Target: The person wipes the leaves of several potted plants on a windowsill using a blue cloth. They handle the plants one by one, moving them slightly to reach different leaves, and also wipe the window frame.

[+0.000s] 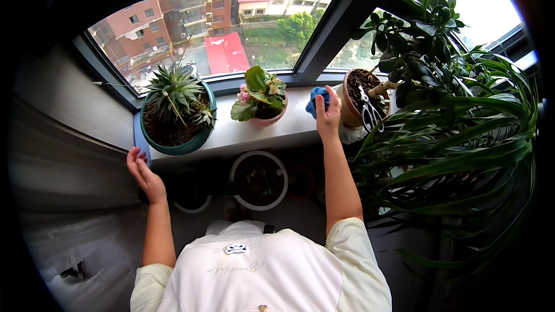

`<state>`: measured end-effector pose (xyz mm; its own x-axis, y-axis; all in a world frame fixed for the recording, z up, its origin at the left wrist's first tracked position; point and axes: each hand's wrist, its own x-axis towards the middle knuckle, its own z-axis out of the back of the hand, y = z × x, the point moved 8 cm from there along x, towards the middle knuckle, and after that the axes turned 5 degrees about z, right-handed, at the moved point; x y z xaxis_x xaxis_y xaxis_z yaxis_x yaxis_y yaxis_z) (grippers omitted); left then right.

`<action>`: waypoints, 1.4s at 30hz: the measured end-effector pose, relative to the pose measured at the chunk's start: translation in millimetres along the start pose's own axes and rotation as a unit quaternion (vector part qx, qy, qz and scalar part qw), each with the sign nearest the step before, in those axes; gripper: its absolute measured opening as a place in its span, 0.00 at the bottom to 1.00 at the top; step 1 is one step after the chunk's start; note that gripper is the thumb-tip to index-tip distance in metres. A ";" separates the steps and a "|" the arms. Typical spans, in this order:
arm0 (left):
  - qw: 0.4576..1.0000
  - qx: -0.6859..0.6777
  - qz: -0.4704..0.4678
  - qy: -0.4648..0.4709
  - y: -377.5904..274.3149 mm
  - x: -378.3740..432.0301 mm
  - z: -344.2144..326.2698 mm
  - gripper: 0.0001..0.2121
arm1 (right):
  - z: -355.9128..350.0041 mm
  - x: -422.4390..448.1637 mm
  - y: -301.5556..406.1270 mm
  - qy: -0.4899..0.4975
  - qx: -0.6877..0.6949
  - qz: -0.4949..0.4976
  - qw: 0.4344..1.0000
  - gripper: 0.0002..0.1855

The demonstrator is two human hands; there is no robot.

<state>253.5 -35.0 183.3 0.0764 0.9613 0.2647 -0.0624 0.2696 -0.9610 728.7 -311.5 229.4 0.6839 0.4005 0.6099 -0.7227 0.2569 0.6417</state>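
My right hand [328, 115] grips a bunched blue cloth [318, 100] over the white windowsill [299, 104], just left of a terracotta pot [350, 106]. White-handled scissors [366, 106] rest on that pot's soil. At the sill's left end, my left hand [146, 175] is raised with bent fingers, nothing seen in it, just below a green pot [184, 147] holding a spiky succulent [173, 93]. A pink pot [268, 120] with a flowering plant [259, 95] stands between the green pot and the cloth.
A jade plant [427, 43] and long strap-shaped leaves [468, 151] crowd the right side. Below the sill, a round pot with a pale rim [285, 182] stands in shadow. A pale curtain [65, 147] hangs at the left, and the window frame [318, 39] rises behind the sill.
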 end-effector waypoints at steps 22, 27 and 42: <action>0.809 0.239 -0.227 0.487 -4.9 -115.8 -185.5 0.27 | -72.8 -18.5 -74.6 0.278 -0.337 -0.190 0.879 0.20; 0.767 0.312 -0.293 0.478 8.9 -136.0 -189.6 0.29 | -76.2 -70.6 -12.9 0.325 -0.275 0.028 0.904 0.19; 0.710 0.402 -0.256 0.518 -8.8 -140.8 -193.6 0.23 | -62.7 -64.0 -20.6 0.309 -0.282 -0.120 0.901 0.25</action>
<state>435.9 -183.7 138.8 0.9590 0.2806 -0.0396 -0.2796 0.9143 -0.2930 693.6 -287.2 148.0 0.7668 0.6419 -0.0009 -0.6167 0.7372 0.2762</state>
